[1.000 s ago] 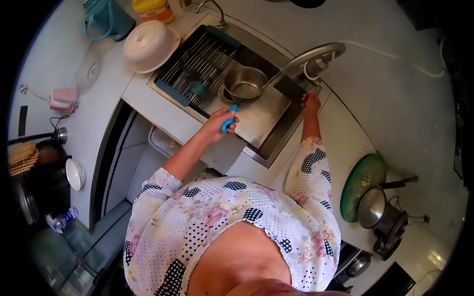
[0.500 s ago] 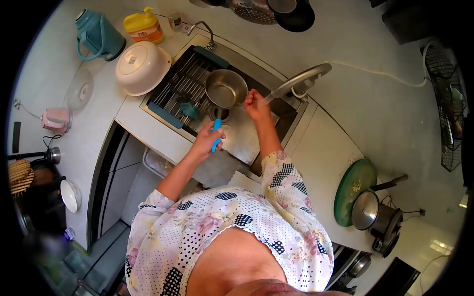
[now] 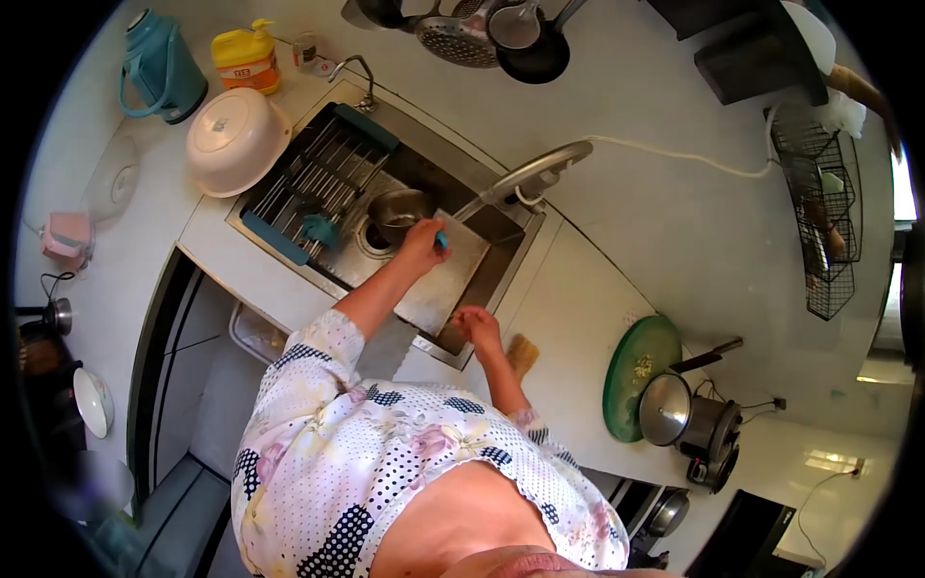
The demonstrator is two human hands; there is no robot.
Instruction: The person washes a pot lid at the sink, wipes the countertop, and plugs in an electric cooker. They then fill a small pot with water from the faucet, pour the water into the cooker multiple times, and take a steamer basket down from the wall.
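My left hand [image 3: 422, 243] is closed around a blue-handled tool [image 3: 440, 240] and reaches into the steel sink [image 3: 501, 226]. It is over the far end of a flat steel board [image 3: 445, 279] that lies tilted in the basin. Water runs from the curved faucet [image 3: 530, 173] toward that spot. A steel pot [image 3: 395, 206] stands just left of the hand, by the drain. My right hand [image 3: 476, 328] rests at the sink's near rim, fingers curled at the board's near corner. A brown brush-like thing [image 3: 521, 354] lies beside it on the counter.
A slatted drain rack [image 3: 323, 169] with a teal scrubber [image 3: 318, 229] covers the sink's left part. A white upturned basin [image 3: 236, 140], teal jug [image 3: 156, 63] and yellow bottle [image 3: 248, 58] stand at left. A green round board [image 3: 638, 374] and lidded pot [image 3: 677, 414] sit at right.
My right hand pulled back from near the faucet to the sink's near rim. My left hand moved forward with the blue-handled tool, under the water. The view shifted right.
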